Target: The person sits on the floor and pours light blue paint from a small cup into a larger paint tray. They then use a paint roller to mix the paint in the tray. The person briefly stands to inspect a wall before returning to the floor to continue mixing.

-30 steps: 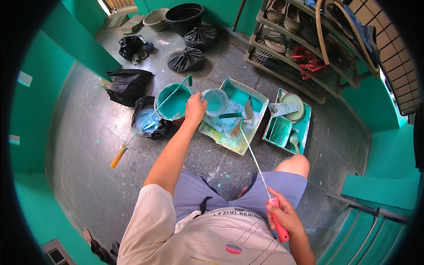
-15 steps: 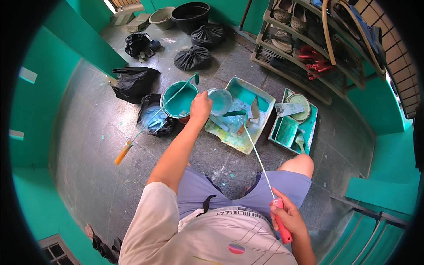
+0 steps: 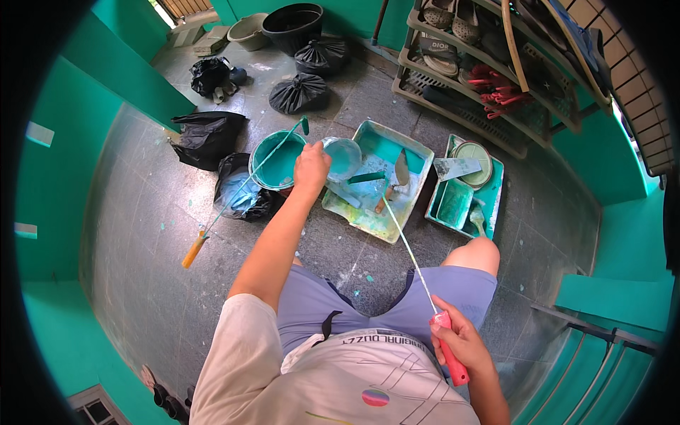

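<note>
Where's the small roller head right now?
Head view, centre: the roller head lies in the near paint tray, just right of the left hand and beside the putty knife.

The left arm stretches far forward, nearly straight, its left hand [image 3: 312, 164] curled in a grip. The right hand [image 3: 464, 345] stays near the body at lower right, fist closed, elbow bent.
</note>
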Tool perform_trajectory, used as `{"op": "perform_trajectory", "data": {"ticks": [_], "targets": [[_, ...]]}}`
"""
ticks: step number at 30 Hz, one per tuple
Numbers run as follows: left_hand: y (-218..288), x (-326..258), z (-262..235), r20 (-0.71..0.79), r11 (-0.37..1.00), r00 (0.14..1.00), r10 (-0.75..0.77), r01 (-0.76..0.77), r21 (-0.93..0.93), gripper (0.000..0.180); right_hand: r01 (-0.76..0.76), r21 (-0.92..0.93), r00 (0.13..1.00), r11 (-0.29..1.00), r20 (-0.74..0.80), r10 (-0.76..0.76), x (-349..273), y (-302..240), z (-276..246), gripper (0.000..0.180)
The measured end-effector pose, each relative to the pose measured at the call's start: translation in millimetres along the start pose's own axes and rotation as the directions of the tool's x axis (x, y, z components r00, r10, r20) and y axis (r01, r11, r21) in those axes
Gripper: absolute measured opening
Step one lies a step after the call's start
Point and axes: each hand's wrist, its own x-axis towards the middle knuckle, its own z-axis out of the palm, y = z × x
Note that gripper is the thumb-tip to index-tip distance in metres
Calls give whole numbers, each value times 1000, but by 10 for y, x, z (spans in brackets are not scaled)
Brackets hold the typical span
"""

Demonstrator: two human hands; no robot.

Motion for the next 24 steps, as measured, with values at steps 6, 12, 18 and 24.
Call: {"op": "perform_trajectory", "data": {"ticks": [6, 12, 18, 24], "targets": [[44, -11, -30, 2, 998, 999, 33, -33, 49, 17, -15, 12, 1000, 1000, 2, 15, -2, -17, 0, 61], [25, -1, 2, 8, 992, 996, 92, -92, 83, 15, -28, 39, 1000, 999, -12, 29, 9, -13, -4, 60], [20, -15, 22, 19, 990, 995, 101, -103, 93, 14, -17, 38, 1000, 999, -14, 18, 35, 5, -7, 60], [66, -32, 12, 64, 985, 992, 104, -112, 128, 15, -30, 39, 999, 999, -18, 30, 49, -9, -10, 60]]}}
